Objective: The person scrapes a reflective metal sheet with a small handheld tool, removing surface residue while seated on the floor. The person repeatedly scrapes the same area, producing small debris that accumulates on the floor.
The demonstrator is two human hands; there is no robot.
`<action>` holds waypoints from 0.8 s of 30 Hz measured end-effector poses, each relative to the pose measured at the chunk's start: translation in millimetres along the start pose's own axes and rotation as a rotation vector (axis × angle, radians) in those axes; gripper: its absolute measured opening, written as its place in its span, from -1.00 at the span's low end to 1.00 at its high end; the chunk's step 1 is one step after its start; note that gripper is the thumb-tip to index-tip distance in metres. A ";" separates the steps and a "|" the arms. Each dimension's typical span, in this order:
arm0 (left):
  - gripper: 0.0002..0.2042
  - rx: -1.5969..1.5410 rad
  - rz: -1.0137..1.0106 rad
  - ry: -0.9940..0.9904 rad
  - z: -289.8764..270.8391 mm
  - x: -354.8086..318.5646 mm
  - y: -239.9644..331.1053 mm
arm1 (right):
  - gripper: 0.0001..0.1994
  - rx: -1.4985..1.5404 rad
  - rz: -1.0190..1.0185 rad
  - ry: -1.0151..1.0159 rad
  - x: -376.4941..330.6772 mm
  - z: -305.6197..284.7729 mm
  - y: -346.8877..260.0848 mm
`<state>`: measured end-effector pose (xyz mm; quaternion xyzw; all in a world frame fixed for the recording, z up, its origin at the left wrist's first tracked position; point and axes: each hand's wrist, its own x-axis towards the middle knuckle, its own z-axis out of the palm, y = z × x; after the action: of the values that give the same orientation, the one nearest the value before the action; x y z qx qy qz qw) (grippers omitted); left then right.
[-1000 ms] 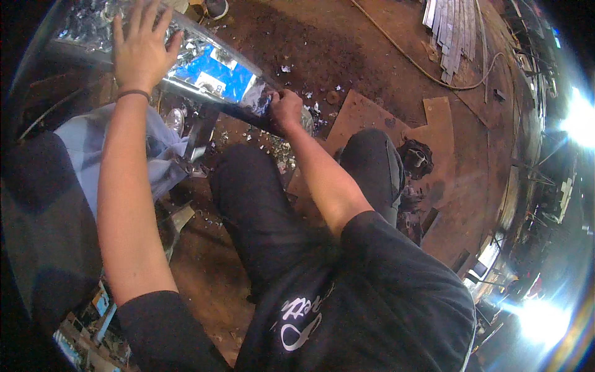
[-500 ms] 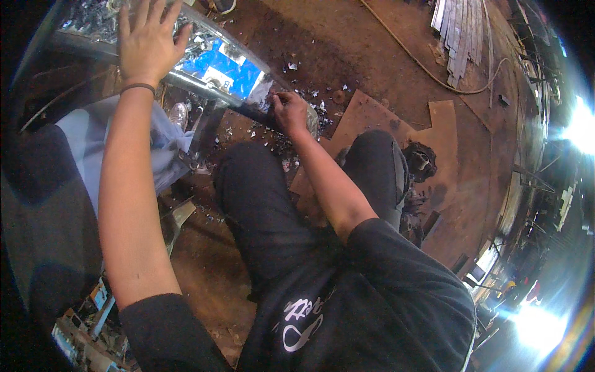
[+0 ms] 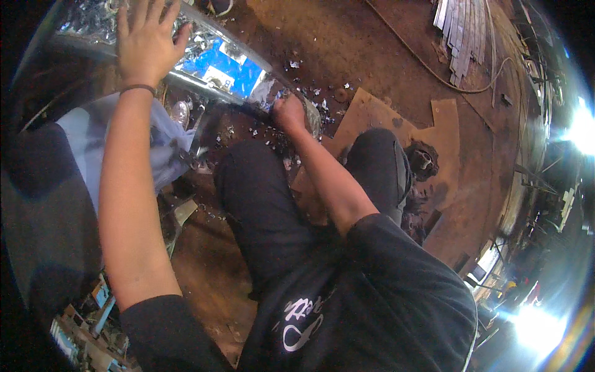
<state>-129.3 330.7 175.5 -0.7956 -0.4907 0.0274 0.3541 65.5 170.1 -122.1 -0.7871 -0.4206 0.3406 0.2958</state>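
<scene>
A long panel [image 3: 192, 79] with shiny, crinkled, see-through wrapping and a blue-and-white printed patch [image 3: 248, 74] slants across the upper left. My left hand [image 3: 147, 46] lies on it with fingers spread, holding nothing. At the panel's lower right end, my right hand [image 3: 289, 113] is curled with its fingers closed. What it grips is hidden behind the knuckles. Small silvery scraps [image 3: 319, 93] lie scattered on the ground around that end.
Flat brown sheets [image 3: 372, 115] lie right of the panel's end, beside my knees. A dark crumpled lump [image 3: 423, 160] rests beyond my right knee. Long metal strips [image 3: 462, 40] and a hose [image 3: 427, 71] are at upper right. Pale cloth [image 3: 127, 146] hangs below the panel.
My right hand has turned, its fingers now curled away at the panel's end where they pinched the edge before. My left hand stays in place.
</scene>
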 end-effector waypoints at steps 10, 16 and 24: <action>-0.46 -0.106 -0.005 0.076 -3.4 1.8 5.6 | -0.63 -0.032 -0.130 -0.007 -11.4 -16.0 39.7; -0.46 -0.520 0.057 0.147 52.3 -2.9 -32.2 | -0.82 0.195 -0.413 0.022 -7.1 -28.6 31.1; -0.45 -0.163 0.004 0.120 -0.3 -2.0 17.6 | -0.82 0.189 -0.305 0.039 -18.3 -33.6 17.5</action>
<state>-116.8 324.3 164.7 -0.8231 -0.4676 -0.0597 0.3169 92.4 140.0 -110.1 -0.6894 -0.4954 0.3145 0.4248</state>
